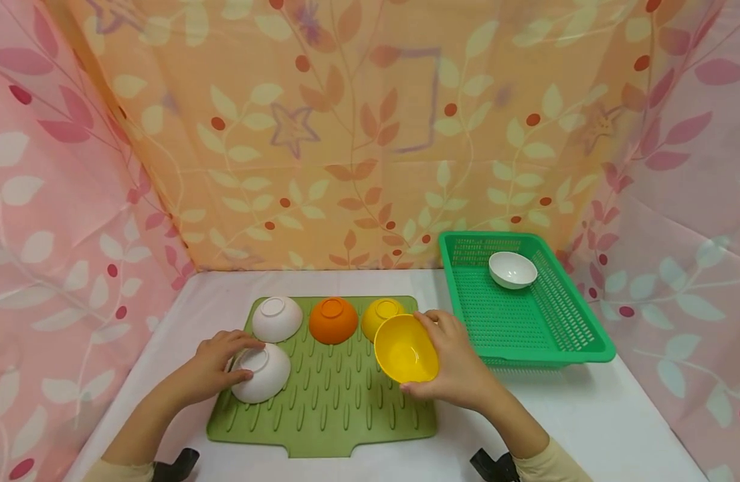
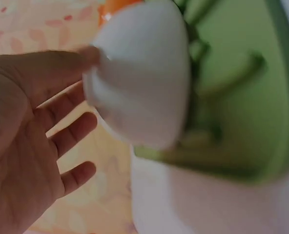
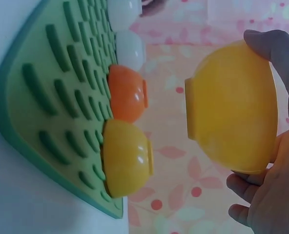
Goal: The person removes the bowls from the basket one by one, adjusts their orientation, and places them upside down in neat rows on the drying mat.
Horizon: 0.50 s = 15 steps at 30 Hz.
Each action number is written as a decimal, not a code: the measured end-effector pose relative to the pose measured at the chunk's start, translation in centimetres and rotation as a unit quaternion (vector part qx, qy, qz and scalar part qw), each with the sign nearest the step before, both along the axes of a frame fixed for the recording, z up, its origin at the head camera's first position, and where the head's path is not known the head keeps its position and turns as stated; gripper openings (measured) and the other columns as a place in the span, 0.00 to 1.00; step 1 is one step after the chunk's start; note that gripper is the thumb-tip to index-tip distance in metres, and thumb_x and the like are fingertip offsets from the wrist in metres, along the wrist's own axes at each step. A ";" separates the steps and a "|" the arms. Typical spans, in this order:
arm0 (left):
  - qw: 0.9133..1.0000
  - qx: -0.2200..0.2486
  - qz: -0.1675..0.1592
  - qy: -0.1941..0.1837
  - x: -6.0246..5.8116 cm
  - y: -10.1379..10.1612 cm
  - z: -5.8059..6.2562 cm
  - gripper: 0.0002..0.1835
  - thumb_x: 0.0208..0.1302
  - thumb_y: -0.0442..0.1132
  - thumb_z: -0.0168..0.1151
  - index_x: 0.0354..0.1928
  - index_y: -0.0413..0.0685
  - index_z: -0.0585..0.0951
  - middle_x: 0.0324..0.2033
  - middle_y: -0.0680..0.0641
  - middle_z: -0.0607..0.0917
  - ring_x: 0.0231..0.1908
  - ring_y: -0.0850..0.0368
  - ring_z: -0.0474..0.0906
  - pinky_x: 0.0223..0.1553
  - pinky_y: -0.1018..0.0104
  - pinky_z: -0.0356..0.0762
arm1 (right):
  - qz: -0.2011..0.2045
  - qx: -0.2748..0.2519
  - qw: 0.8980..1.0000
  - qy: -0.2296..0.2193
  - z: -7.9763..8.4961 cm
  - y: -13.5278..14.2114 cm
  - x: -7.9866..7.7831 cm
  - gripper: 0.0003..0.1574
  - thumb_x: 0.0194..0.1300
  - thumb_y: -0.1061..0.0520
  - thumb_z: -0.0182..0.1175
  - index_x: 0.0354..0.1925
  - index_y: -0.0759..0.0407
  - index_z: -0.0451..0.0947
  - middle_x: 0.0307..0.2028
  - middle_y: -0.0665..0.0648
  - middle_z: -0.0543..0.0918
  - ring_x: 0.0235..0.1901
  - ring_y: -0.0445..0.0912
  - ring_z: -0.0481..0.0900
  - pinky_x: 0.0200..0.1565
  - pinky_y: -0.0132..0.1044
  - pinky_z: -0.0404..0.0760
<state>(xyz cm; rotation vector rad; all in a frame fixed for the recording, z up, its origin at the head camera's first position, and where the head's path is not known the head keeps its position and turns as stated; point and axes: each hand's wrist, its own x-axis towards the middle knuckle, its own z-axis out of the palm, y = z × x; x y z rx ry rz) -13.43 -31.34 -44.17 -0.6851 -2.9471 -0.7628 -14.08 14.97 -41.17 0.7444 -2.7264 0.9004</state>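
My right hand [image 1: 451, 358] grips a yellow bowl [image 1: 406, 349] by its rim, the thumb and fingers at opposite sides. The bowl is held up over the right part of the green drying mat [image 1: 324, 402], tilted so its inside faces the head camera. On the mat's left side a white bowl [image 1: 263, 375] sits upside down. My left hand [image 1: 216, 365] pinches it near the foot ring with thumb and forefinger; in the left wrist view the other fingers [image 2: 76, 134] are spread off the bowl.
Along the mat's back edge stand another upturned white bowl [image 1: 278, 320], an orange bowl [image 1: 333, 321] and a second yellow bowl [image 1: 379, 320]. A green basket [image 1: 577, 321] at the right holds an upright small white bowl [image 1: 512, 271]. Patterned cloth [image 1: 358, 134] encloses the table.
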 end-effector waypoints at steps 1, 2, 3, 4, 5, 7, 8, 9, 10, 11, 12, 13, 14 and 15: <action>1.000 -0.001 0.000 0.007 0.1 0.4 0.3 0.27 0.56 0.43 0.77 0.60 0.56 0.82 0.58 0.49 0.81 0.59 0.42 0.72 0.51 0.46 0.59 | 0.004 0.003 1.000 -0.003 -0.2 -0.2 0.1 0.74 0.35 0.30 0.82 0.74 0.56 0.65 0.65 0.56 0.67 0.66 0.57 0.62 0.58 0.62 0.72; 1.000 0.001 -0.002 0.014 0.2 1.0 0.7 0.27 0.57 0.42 0.77 0.60 0.55 0.81 0.58 0.49 0.81 0.59 0.42 0.72 0.51 0.45 0.60 | 0.009 0.004 1.000 -0.004 -0.4 -0.3 0.2 0.74 0.35 0.30 0.82 0.74 0.56 0.65 0.65 0.56 0.67 0.66 0.56 0.62 0.59 0.61 0.72; 1.000 0.007 -0.004 0.019 0.2 1.6 1.0 0.27 0.57 0.42 0.77 0.60 0.56 0.81 0.59 0.49 0.80 0.59 0.43 0.71 0.51 0.45 0.60 | 0.013 0.005 1.000 -0.005 -0.6 -0.4 0.3 0.74 0.34 0.30 0.82 0.74 0.56 0.65 0.65 0.56 0.67 0.66 0.56 0.61 0.59 0.61 0.72; 1.000 0.015 -0.009 0.022 0.3 2.3 1.3 0.27 0.58 0.42 0.77 0.61 0.56 0.81 0.59 0.49 0.80 0.60 0.43 0.71 0.52 0.43 0.60 | 0.017 0.006 1.000 -0.008 -0.7 -0.5 0.3 0.74 0.34 0.30 0.82 0.74 0.56 0.65 0.66 0.55 0.66 0.67 0.55 0.61 0.60 0.61 0.72; 0.999 0.028 -0.012 0.022 0.3 3.1 1.7 0.27 0.59 0.41 0.76 0.62 0.57 0.80 0.60 0.50 0.80 0.61 0.44 0.71 0.54 0.42 0.60 | 0.020 0.006 1.000 -0.008 -0.8 -0.6 0.4 0.74 0.34 0.31 0.82 0.74 0.56 0.65 0.66 0.55 0.66 0.67 0.54 0.61 0.60 0.61 0.72; 0.998 0.054 -0.021 0.022 0.4 4.7 2.4 0.27 0.62 0.42 0.75 0.63 0.60 0.79 0.61 0.52 0.80 0.63 0.45 0.70 0.58 0.39 0.61 | 0.024 0.006 1.000 -0.007 -1.0 -0.7 0.4 0.73 0.34 0.30 0.82 0.74 0.56 0.65 0.66 0.55 0.66 0.67 0.53 0.60 0.61 0.60 0.71; 0.997 0.066 -0.026 0.020 0.5 5.6 2.8 0.28 0.62 0.42 0.74 0.64 0.61 0.79 0.62 0.53 0.79 0.64 0.46 0.70 0.60 0.38 0.62 | 0.026 0.005 1.000 -0.005 -1.1 -0.7 0.5 0.73 0.34 0.30 0.82 0.74 0.56 0.65 0.66 0.55 0.66 0.67 0.52 0.60 0.61 0.60 0.71; 0.996 0.078 -0.029 0.016 0.5 6.5 3.1 0.28 0.63 0.43 0.74 0.64 0.63 0.78 0.62 0.54 0.79 0.64 0.47 0.70 0.62 0.37 0.63 | 0.028 0.007 1.000 -0.001 -1.2 -0.7 0.4 0.73 0.34 0.30 0.81 0.74 0.56 0.65 0.66 0.55 0.66 0.67 0.52 0.60 0.61 0.60 0.71; 0.995 0.089 -0.033 0.012 0.6 7.4 3.4 0.28 0.63 0.43 0.74 0.65 0.65 0.77 0.63 0.55 0.78 0.65 0.48 0.70 0.63 0.37 0.65 | 0.030 0.006 1.000 0.001 -1.2 -0.7 0.5 0.74 0.34 0.30 0.81 0.74 0.56 0.65 0.66 0.55 0.66 0.68 0.52 0.60 0.62 0.59 0.71; 0.994 0.107 -0.038 0.005 0.7 8.2 3.6 0.28 0.64 0.43 0.73 0.65 0.65 0.77 0.62 0.56 0.79 0.65 0.50 0.71 0.63 0.37 0.67 | 0.032 0.007 0.999 0.003 -1.3 -0.8 0.5 0.74 0.34 0.29 0.81 0.74 0.56 0.65 0.66 0.55 0.66 0.68 0.51 0.60 0.62 0.59 0.71; 0.991 0.125 -0.043 -0.004 0.8 9.1 3.8 0.28 0.64 0.44 0.73 0.65 0.66 0.77 0.62 0.57 0.79 0.64 0.52 0.72 0.63 0.39 0.70 | 0.034 0.007 0.999 0.006 -1.3 -0.8 0.5 0.75 0.34 0.29 0.81 0.75 0.56 0.64 0.66 0.55 0.66 0.68 0.51 0.60 0.62 0.59 0.71; 0.988 0.144 -0.047 -0.016 0.9 9.9 3.9 0.27 0.65 0.45 0.73 0.65 0.67 0.77 0.61 0.58 0.79 0.63 0.54 0.74 0.62 0.41 0.72 | 0.036 0.007 0.999 0.007 -1.4 -0.9 0.5 0.75 0.34 0.28 0.81 0.75 0.56 0.64 0.66 0.54 0.65 0.68 0.51 0.60 0.62 0.59 0.71; 0.985 0.163 -0.052 -0.029 1.0 10.7 3.9 0.26 0.65 0.46 0.72 0.64 0.67 0.77 0.61 0.59 0.79 0.62 0.56 0.74 0.61 0.43 0.73 | 0.038 0.008 0.999 0.008 -1.4 -0.9 0.5 0.75 0.35 0.28 0.80 0.75 0.56 0.64 0.67 0.54 0.65 0.68 0.51 0.60 0.62 0.59 0.71; 0.981 0.182 -0.055 -0.044 1.1 11.5 4.0 0.25 0.66 0.47 0.71 0.64 0.67 0.77 0.60 0.60 0.80 0.61 0.57 0.75 0.60 0.44 0.74 | 0.040 0.008 0.999 0.009 -1.5 -0.9 0.5 0.76 0.35 0.27 0.80 0.75 0.56 0.63 0.67 0.54 0.65 0.69 0.51 0.59 0.62 0.59 0.71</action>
